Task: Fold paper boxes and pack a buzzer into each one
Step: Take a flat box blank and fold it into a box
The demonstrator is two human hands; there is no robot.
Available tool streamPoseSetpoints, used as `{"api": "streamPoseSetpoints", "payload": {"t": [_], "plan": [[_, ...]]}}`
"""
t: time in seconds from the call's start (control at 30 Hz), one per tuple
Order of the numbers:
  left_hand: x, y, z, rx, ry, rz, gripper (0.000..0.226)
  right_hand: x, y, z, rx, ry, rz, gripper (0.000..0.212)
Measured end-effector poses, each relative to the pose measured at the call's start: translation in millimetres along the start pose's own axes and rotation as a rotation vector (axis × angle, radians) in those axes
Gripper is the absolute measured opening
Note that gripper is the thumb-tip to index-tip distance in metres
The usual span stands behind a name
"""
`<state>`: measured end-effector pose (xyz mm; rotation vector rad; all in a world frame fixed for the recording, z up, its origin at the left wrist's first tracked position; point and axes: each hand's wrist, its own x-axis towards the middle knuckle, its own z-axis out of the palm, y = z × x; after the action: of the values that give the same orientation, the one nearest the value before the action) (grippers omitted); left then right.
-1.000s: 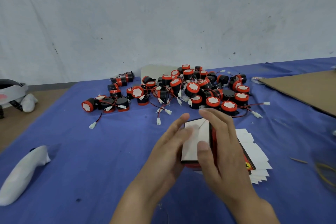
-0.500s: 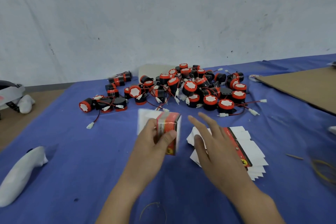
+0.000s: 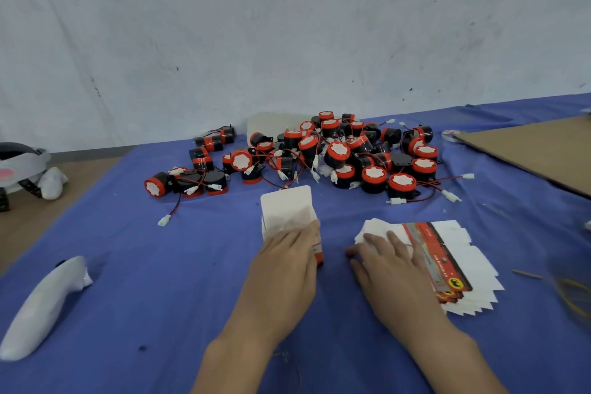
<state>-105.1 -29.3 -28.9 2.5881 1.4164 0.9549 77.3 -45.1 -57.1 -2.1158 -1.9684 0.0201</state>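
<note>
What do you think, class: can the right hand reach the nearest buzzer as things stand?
Probably yes. The right hand rests flat on the flat boxes, holding nothing; mostly bare blue cloth lies between it and the nearest buzzer. The left hand holds the folded box.

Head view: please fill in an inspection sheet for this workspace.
Surface: blue cloth over the table.
Job's things: open box standing, flap up; stack of flat boxes beside it; pile of buzzers behind.
Clutter: white controller, left; cardboard sheet, far right.
Grips: left hand holds the box; right hand lies flat on the stack.
Cables: red and black leads with white plugs trail from the buzzers.
Surroundings: pale wall; headset, far left.
</note>
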Motion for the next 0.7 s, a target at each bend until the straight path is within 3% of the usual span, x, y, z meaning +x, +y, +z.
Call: {"api": "streamPoseSetpoints", "payload": {"t": [0.2, 0.27, 0.37, 0.43, 0.53, 0.63, 0.7], "plan": [[-1, -6, -10, -0.143, 0.279, -0.202, 0.035, 5, 20, -9, -0.085, 0.017, 0.146, 0.043], [-1, -11, -8, -0.170, 0.291, -0.304, 0.035, 5, 22, -11, -0.100, 0.015, 0.151, 0.049], [0, -9, -6, -0.337, 0.229, -0.317, 0.033, 4, 15, -14, -0.028, 0.049, 0.111, 0.049], [0, -3, -3, -0.332, 0.118, -0.250, 0.029, 6, 8, -14, 0.114, 0.119, 0.028, 0.048], [-3, 13, 4, -0.195, 0.038, -0.092, 0.033, 11, -3, -12, 0.566, 0.194, -0.058, 0.048], [0, 24, -4, -0.247, 0.206, -0.043, 0.035, 15, -16, -7, 1.026, 0.019, -0.039, 0.082], [5, 21, -13, -0.311, 0.379, -0.103, 0.029, 20, -24, -3, 1.100, -0.067, -0.053, 0.107]]}}
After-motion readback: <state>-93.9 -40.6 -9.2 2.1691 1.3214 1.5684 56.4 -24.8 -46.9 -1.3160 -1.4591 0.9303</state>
